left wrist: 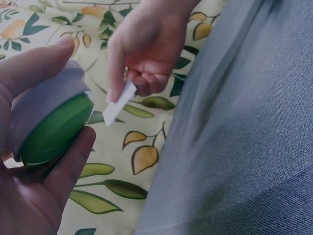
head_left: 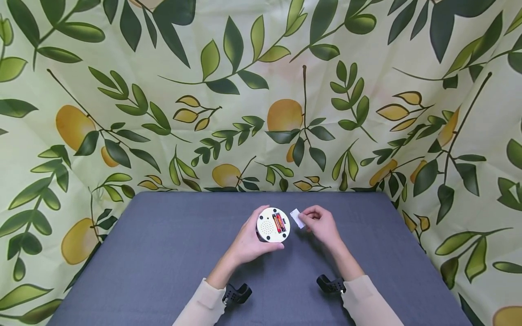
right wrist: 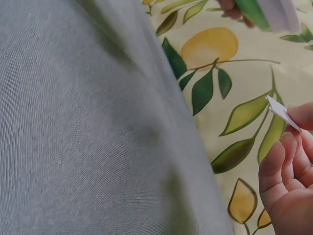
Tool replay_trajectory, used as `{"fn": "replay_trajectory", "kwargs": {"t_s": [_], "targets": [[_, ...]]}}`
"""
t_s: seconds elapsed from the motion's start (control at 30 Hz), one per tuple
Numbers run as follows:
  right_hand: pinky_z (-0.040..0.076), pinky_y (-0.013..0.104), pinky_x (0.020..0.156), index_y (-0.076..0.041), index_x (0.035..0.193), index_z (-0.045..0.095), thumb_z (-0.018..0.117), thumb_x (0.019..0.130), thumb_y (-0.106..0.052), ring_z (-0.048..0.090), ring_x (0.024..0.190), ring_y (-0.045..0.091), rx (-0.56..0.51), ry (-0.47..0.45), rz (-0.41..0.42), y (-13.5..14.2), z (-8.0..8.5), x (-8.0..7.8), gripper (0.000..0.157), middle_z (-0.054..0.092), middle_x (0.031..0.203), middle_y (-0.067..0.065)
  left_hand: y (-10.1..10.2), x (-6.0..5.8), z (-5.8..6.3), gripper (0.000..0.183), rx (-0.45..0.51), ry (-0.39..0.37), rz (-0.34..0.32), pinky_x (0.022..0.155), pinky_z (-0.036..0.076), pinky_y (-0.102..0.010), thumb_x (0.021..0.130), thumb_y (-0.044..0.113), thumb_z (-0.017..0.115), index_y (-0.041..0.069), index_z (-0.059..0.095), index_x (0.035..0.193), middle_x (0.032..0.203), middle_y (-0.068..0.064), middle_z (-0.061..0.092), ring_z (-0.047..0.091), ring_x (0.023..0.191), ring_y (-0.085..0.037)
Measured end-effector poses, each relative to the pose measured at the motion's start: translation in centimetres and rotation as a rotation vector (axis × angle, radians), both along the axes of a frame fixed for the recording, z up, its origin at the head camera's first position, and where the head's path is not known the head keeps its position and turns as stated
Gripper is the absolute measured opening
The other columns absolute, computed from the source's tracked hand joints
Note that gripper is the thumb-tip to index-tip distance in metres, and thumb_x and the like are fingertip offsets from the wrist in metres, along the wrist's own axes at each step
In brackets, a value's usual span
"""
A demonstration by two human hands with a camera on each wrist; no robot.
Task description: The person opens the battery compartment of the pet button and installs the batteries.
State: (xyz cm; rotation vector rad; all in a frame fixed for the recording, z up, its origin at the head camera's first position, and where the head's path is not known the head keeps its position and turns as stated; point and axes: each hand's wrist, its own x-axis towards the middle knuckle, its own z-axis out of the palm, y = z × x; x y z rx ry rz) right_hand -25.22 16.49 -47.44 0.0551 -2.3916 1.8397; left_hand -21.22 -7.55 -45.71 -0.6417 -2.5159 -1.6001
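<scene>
A round device with a white base (head_left: 267,228) is gripped around its rim by my left hand (head_left: 249,240), its underside facing the head camera. Two red batteries (head_left: 279,222) lie in the uncovered compartment of that base. In the left wrist view the other side of the device shows as a green dome (left wrist: 56,129). My right hand (head_left: 322,225) pinches a small white battery cover (head_left: 297,218) between thumb and fingers. The cover is held just right of the device, apart from it.
Both hands are above a table with a grey-blue cloth (head_left: 163,253). A leaf-and-fruit patterned curtain (head_left: 244,113) hangs behind the table and along its sides. Black wrist cameras (head_left: 238,293) are strapped at both cuffs.
</scene>
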Motion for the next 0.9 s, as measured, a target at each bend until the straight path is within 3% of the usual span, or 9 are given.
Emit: {"fn": "replay_trajectory", "kwargs": {"t_s": [0.13, 0.37, 0.53, 0.77, 0.9], "targets": [[0.051, 0.035, 0.055, 0.002, 0.092, 0.063, 0.074, 0.084, -0.015, 0.055, 0.056, 0.018, -0.032, -0.005, 0.003, -0.1, 1.2, 0.6, 0.022, 0.060, 0.071, 0.008, 0.1, 0.0, 0.0, 0.102, -0.003, -0.001, -0.003, 0.095, 0.038, -0.041, 0.057, 0.045, 0.090, 0.032, 0.034, 0.142, 0.126, 0.009, 0.051, 0.050, 0.109, -0.011], [0.050, 0.037, 0.054, 0.000, 0.090, 0.062, 0.075, 0.082, -0.016, 0.053, 0.054, 0.017, -0.122, 0.031, 0.003, -0.3, 1.6, 1.0, 0.022, 0.060, 0.070, 0.009, 0.1, -0.1, -0.2, 0.105, 0.001, 0.009, -0.014, 0.095, 0.038, -0.041, 0.058, 0.044, 0.090, 0.020, 0.034, 0.144, 0.126, 0.009, 0.051, 0.050, 0.109, -0.012], [0.050, 0.033, 0.051, 0.001, 0.091, 0.062, 0.076, 0.081, -0.017, 0.053, 0.051, 0.016, -0.188, 0.056, 0.017, -0.7, 2.3, 1.4, 0.025, 0.061, 0.070, 0.007, 0.1, -0.1, -0.1, 0.103, 0.005, 0.003, -0.011, 0.095, 0.038, -0.040, 0.058, 0.044, 0.089, 0.025, 0.034, 0.143, 0.125, 0.009, 0.051, 0.050, 0.108, -0.011], [0.051, 0.038, 0.053, 0.003, 0.092, 0.061, 0.076, 0.082, -0.015, 0.054, 0.051, 0.016, -0.243, 0.091, 0.033, -1.3, 3.0, 1.9, 0.025, 0.063, 0.072, 0.006, 0.1, 0.0, -0.1, 0.104, 0.005, -0.004, -0.005, 0.094, 0.038, -0.041, 0.058, 0.047, 0.089, 0.026, 0.034, 0.143, 0.125, 0.009, 0.051, 0.050, 0.107, -0.011], [0.051, 0.039, 0.053, 0.003, 0.092, 0.061, 0.075, 0.082, -0.014, 0.054, 0.051, 0.017, -0.271, 0.112, 0.037, -1.8, 3.4, 2.3, 0.025, 0.063, 0.072, 0.007, 0.0, 0.0, -0.1, 0.101, 0.011, -0.006, -0.006, 0.093, 0.038, -0.040, 0.058, 0.046, 0.089, 0.034, 0.033, 0.141, 0.125, 0.010, 0.051, 0.050, 0.107, -0.010]]}}
